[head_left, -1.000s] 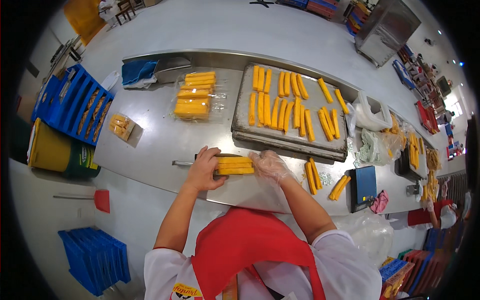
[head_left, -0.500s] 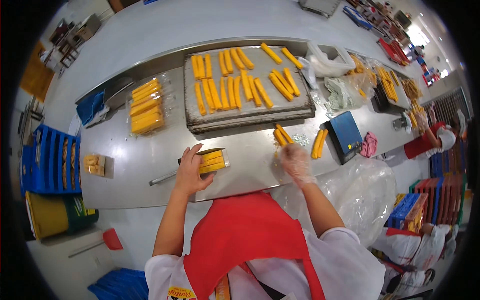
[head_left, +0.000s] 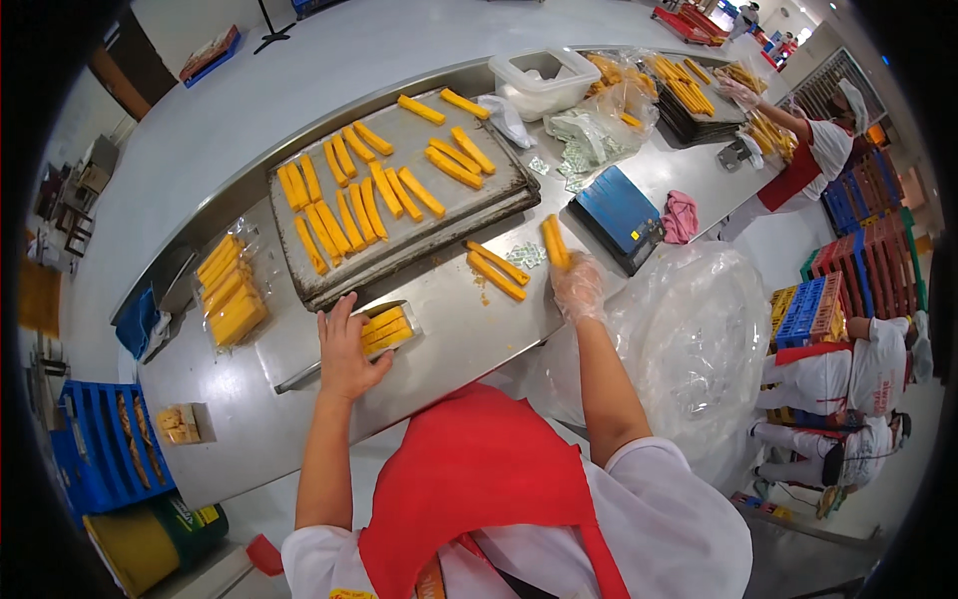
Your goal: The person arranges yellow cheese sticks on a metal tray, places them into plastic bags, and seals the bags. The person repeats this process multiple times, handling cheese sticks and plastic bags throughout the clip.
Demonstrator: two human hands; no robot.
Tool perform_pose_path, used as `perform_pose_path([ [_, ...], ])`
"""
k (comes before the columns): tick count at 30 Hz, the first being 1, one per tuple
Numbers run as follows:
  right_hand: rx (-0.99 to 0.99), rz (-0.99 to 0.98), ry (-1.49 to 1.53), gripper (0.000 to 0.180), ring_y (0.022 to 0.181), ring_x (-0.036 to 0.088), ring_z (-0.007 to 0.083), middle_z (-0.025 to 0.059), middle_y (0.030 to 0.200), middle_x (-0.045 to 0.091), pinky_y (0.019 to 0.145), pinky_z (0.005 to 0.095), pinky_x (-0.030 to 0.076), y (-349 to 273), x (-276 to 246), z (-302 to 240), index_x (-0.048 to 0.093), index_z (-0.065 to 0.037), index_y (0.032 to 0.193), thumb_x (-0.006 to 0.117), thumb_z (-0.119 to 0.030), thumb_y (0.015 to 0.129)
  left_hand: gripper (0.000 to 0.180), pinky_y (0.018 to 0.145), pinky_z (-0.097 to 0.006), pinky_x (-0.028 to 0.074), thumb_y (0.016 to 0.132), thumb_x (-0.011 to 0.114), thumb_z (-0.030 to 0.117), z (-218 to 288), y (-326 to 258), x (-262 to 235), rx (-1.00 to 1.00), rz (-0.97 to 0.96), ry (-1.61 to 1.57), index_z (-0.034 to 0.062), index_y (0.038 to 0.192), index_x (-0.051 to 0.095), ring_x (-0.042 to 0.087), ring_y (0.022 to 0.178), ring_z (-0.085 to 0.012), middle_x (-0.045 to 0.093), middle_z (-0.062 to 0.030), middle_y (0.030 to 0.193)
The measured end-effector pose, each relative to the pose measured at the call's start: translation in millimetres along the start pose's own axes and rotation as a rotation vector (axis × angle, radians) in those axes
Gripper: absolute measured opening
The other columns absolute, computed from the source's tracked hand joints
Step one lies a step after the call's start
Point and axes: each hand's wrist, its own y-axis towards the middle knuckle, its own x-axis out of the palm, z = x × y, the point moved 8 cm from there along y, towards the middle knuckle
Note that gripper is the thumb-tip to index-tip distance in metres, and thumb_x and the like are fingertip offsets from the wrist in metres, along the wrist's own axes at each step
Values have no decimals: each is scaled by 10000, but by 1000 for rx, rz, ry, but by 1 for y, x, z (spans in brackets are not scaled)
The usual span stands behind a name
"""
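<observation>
head view: metal trough holds yellow sticks; left hand spread alongside; right hand gripping stick pair.

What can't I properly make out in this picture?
All in the head view:
- Left ends of the yellow sticks: hidden behind the left hand.
- Lower ends of the stick pair: covered by the gloved right hand.
- Small packets: markings too small.
- White shirt: cut off by the lower edge.
</observation>
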Motion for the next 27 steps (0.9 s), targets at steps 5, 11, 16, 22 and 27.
perform_pose_path([
  [5,-110,8,15,443,1004,663,389,220,1152,671,884,451,527,-10,3,-27,635,-32,1165,757,-236,791,650,1160,-667,151,643,811,321,-12,-20,-4,-199,33,175,82,1186,544,323,1439,-379,405,-160,1513],
  [11,-14,-22,662,801,914,692,294,195,1092,676,761,373,567,15,29,14,451,46,1414,837,-122,733,765,1151,-689,153,610,810,320,-27,-37,7,-279,26,88,77,1272,510,296,1445,-399,372,-174,1528],
  [16,10,-214,844,632,747,671,164,141,979,680,638,266,553,33,13,14,484,114,1342,797,-53,820,797,1156,-662,185,595,817,296,-35,-46,9,-280,51,53,83,1295,502,291,1444,-409,372,-175,1529],
  [22,-275,-286,383,209,733,685,184,110,944,711,692,317,551,-17,-1,-69,724,42,1008,748,-47,820,793,1154,-659,213,587,820,264,-34,-40,7,-242,50,-15,70,1287,500,308,1430,-397,382,-173,1518],
  [27,-823,-315,176,207,938,670,342,164,992,678,829,395,538,-63,22,-155,734,-22,959,735,-65,756,731,1180,-612,210,637,792,230,-37,-43,8,-208,52,-71,57,1281,492,303,1437,-397,385,-180,1514],
])
